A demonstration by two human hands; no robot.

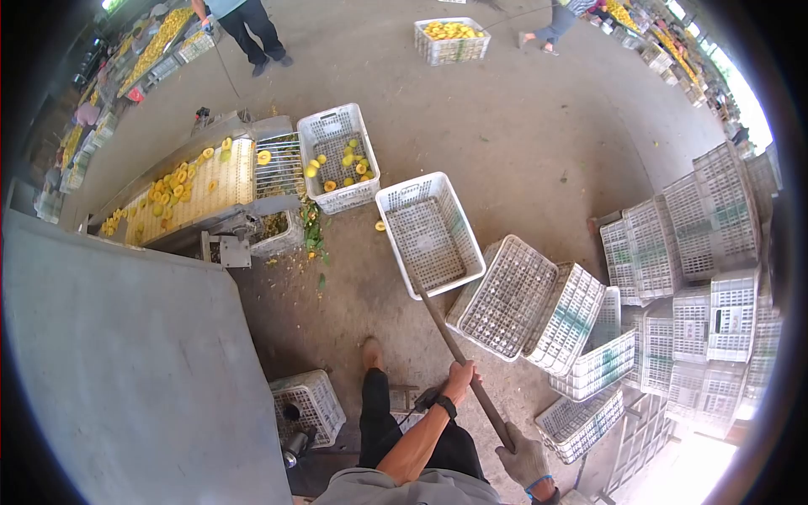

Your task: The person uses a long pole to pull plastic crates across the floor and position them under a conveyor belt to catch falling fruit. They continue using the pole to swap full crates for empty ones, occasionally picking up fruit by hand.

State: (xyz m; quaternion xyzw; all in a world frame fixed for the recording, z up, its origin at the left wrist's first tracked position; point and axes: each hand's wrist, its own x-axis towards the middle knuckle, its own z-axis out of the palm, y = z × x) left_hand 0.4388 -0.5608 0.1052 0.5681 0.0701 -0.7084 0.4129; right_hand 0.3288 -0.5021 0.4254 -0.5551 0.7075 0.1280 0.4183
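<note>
A long wooden pole slants from my lower right up to the near rim of a white plastic crate, where its far end overlaps the rim. My left hand, bare with a black watch at the wrist, is wrapped round the pole's middle. Lower down, my right hand in a pale knit glove grips the near end. The crate has only a few specks on its slatted floor. Beside it stands a second crate holding several yellow-green fruits and halves.
A conveyor carrying halved yellow fruit slopes down to the second crate. Tipped crates and tall crate stacks fill my right. A grey metal panel stands left. One person stands far off; another is near a fruit-filled crate.
</note>
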